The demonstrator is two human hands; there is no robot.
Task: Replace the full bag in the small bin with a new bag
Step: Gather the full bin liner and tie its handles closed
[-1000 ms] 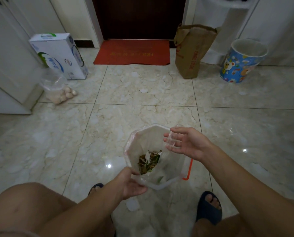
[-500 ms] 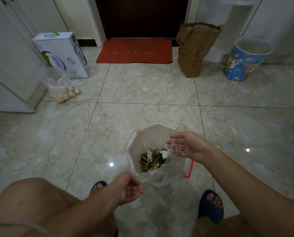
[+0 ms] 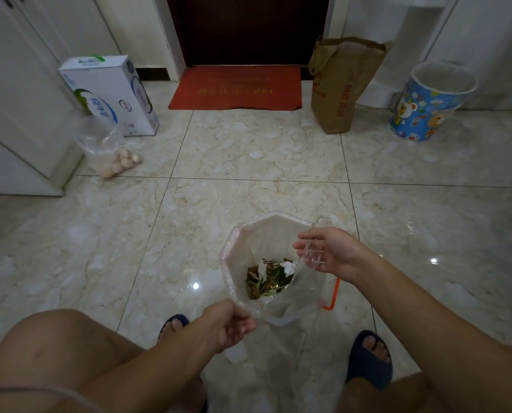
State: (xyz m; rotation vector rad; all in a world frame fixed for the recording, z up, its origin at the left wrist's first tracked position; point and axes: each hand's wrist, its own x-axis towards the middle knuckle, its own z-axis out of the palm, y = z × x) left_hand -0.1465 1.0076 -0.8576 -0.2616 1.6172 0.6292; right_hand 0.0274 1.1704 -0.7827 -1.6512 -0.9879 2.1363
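Note:
A small white bin (image 3: 284, 321) with an orange edge stands on the floor between my feet. A clear plastic bag (image 3: 257, 242) lines it and holds green and brown scraps with white paper (image 3: 269, 277). My left hand (image 3: 229, 324) grips the bag's near edge at the bin's front rim. My right hand (image 3: 329, 253) is at the bin's right rim, and its fingers hold a fold of the clear bag lifted off the rim.
A blue cartoon-printed bin (image 3: 430, 102) stands far right, a brown paper bag (image 3: 341, 84) beside it. A red doormat (image 3: 237, 87) lies before the dark door. At left are a white carton (image 3: 111, 93) and a bag of eggs (image 3: 111, 153). My sandalled feet (image 3: 368, 359) flank the bin.
Both hands have pulled the bag's edges up from the rim. My left hand shifted slightly down and back; the view has tilted down a little.

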